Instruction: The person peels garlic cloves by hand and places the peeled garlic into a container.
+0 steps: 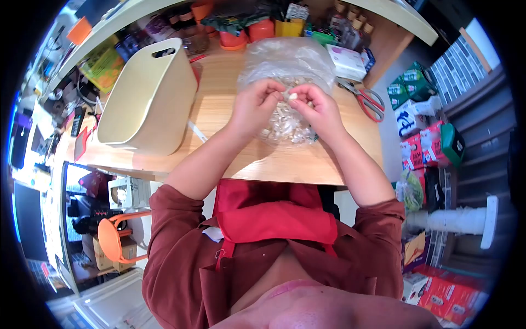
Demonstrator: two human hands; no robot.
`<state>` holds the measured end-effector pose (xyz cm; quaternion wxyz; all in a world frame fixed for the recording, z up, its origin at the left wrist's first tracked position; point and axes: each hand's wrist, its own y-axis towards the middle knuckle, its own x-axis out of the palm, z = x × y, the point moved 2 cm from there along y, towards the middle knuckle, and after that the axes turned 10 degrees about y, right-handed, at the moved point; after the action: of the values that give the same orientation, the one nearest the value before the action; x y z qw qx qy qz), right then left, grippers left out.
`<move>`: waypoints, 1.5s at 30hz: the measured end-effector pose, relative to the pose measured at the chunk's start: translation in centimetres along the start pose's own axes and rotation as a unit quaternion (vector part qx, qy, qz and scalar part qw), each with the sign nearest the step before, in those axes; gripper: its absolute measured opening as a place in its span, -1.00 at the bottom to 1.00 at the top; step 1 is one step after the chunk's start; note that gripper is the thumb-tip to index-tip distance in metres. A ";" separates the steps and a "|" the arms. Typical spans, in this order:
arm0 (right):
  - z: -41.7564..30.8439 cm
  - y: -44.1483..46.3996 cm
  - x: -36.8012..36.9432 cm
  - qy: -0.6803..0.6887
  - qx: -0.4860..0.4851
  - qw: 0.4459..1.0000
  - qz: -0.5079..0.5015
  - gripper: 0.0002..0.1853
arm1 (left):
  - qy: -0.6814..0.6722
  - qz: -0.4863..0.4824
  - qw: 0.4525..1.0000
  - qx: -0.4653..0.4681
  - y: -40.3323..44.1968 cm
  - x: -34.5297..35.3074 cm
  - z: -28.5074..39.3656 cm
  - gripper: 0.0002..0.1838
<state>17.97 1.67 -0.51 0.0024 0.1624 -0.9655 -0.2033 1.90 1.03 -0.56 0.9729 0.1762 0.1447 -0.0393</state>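
Over a clear plastic bag (285, 57) on the wooden table, my two hands meet fingertip to fingertip. My right hand (318, 108) pinches a small white oval piece (293, 96) between thumb and fingers. Closed in a pinch close beside it, my left hand (256, 107) has its fingertips near the same piece; what they grip, if anything, is too small to make out. Below the hands lies a pile of small whitish and beige pieces (287, 125) on or in the plastic. Their exact kind is unclear.
A cream bin (145, 104) with a handle slot stands left of my forearm. Red-handled scissors (370, 104) lie at the table's right edge. Orange pots (233, 41), corked bottles (353, 30) and a white box (346, 62) line the back. An orange chair (112, 241) is at lower left.
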 end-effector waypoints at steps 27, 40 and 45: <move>-0.9 -0.1 0.1 -0.191 -0.152 0.970 0.007 -0.79 | -0.068 -0.069 0.995 -0.039 0.3 -0.8 0.7 -0.89; -1.0 -0.2 0.3 -0.216 -0.194 0.957 -0.016 -0.81 | -0.081 -0.084 0.993 -0.017 0.3 -0.7 0.2 -0.85; -1.0 -0.1 0.2 -0.207 -0.192 0.959 -0.011 -0.82 | -0.088 -0.083 0.992 -0.034 0.2 -0.8 0.7 -0.89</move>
<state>17.90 1.17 0.32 -0.1692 0.1241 -0.8857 -0.4141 1.39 1.03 0.35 0.9805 0.1268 0.0741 -0.1303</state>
